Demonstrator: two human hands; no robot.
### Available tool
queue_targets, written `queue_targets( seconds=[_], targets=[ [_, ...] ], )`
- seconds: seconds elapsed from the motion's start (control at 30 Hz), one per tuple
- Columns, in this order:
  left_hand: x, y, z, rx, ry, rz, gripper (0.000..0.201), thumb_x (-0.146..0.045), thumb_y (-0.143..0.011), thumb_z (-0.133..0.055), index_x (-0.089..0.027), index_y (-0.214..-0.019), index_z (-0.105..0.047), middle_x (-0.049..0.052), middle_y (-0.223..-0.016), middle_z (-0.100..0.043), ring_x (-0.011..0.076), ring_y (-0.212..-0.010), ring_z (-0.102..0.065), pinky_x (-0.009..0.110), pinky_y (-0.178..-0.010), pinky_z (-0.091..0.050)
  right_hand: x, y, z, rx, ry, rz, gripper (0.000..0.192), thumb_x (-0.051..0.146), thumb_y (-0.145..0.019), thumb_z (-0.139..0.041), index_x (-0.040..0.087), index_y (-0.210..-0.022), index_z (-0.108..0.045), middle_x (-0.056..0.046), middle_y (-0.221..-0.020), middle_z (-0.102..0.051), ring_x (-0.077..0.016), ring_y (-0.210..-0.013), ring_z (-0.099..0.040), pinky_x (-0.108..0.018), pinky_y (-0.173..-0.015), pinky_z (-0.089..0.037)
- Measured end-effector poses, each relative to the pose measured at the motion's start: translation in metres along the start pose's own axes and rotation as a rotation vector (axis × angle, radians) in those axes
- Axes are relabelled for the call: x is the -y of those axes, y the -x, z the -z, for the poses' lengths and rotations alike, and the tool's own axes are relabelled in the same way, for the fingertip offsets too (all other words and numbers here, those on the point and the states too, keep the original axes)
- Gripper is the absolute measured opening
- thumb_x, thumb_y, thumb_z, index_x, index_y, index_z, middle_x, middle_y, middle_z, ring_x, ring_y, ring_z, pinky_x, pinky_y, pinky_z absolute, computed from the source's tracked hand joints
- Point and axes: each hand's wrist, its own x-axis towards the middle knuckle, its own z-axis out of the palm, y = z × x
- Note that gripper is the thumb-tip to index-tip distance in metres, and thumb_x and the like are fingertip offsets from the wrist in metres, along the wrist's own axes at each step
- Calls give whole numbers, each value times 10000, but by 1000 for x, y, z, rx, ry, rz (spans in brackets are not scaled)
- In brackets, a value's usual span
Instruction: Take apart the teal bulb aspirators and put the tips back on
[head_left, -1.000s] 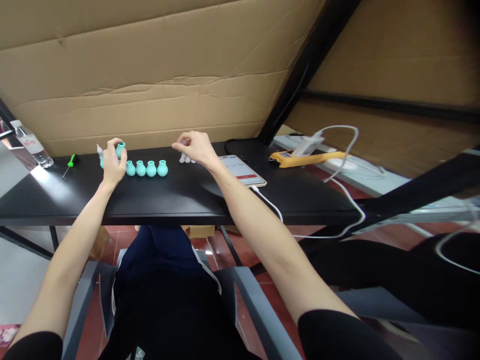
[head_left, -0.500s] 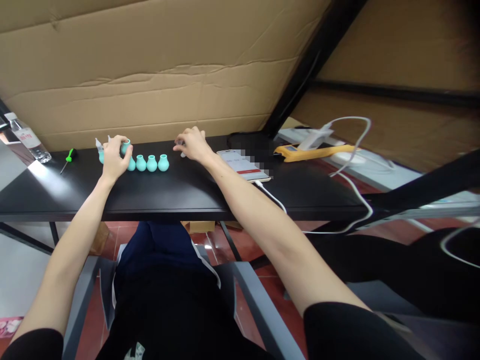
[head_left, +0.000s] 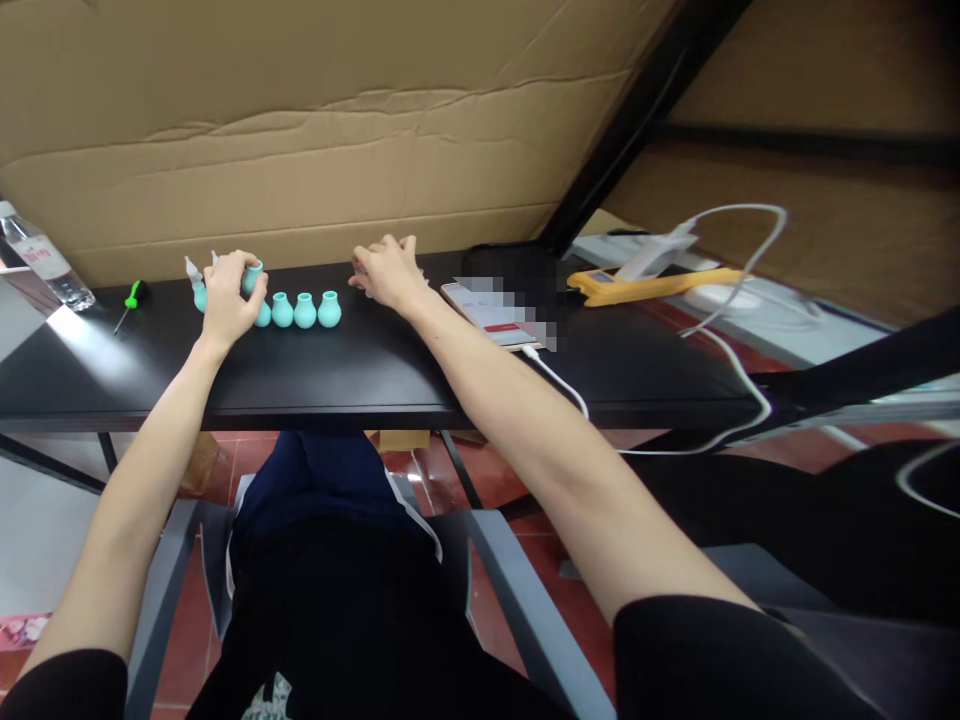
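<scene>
— Fingers of the left hand (head_left: 227,296) are wrapped around a small teal rubber bulb (head_left: 252,276), lifted at the left end of the row of teal rubber bulbs (head_left: 304,310) on the black table (head_left: 360,370).

— And the right hand (head_left: 386,272)?

— Curled over something small just right of that row; whether it grips, I cannot tell. Best to hold the bulb upright, lightly.

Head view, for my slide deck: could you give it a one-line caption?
Left hand grips a teal rubber bulb beside a row of bulbs; right hand rests on the black table.
</scene>
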Motion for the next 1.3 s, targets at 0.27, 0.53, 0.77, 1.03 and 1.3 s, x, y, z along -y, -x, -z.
queue_targets(
  seconds=[0.27,0.53,0.77,1.03,1.3],
  targets=[
    [-3,0,1,8,35,18,246,-510,-1134,-751,-282,-1219,-715,65,-1231,-843,334,-1265,-817,655,-1387,-511,-6,-3,-2,-37,-46,-21,266,404,-1178,-714,196,-1160,-879,-223,-1168,-886,-518,-1324,-663,-833,-1244,-380],
    [-2,1,1,5,23,11,282,-522,-1146,-742,-272,-1266,-692,71,-1265,-856,327,-1270,-845,645,-1362,-549,-1,0,1,-58,-40,-107,333,396,-1221,-633,152,-1154,-849,-273,-1209,-870,-533,-1364,-670,-821,-1260,-384],
    [-13,4,5,1,102,4,548,-698,-1169,-768,-299,-1489,-571,77,-1339,-878,303,-1322,-864,593,-1243,-666,25,4,38,-192,-240,-41,477,541,-1278,-484,230,-1443,-806,-256,-1448,-826,-530,-1496,-630,-761,-1292,-447],
    [-19,9,-12,19,192,-27,682,-835,-1106,-827,-327,-1447,-525,129,-1600,-727,246,-1274,-879,441,-1029,-754,100,29,62,-145,-578,401,400,545,-1153,-677,255,-1386,-824,-146,-1392,-836,-335,-1168,-766,-491,-1106,-630],
    [-19,5,1,-106,129,77,467,-727,-1209,-657,-334,-1459,-625,163,-1621,-649,338,-1363,-843,602,-1221,-712,82,31,73,-158,-469,213,293,409,-1134,-663,242,-1241,-878,-115,-1156,-866,-322,-1048,-760,-463,-1084,-588]
  ],
)
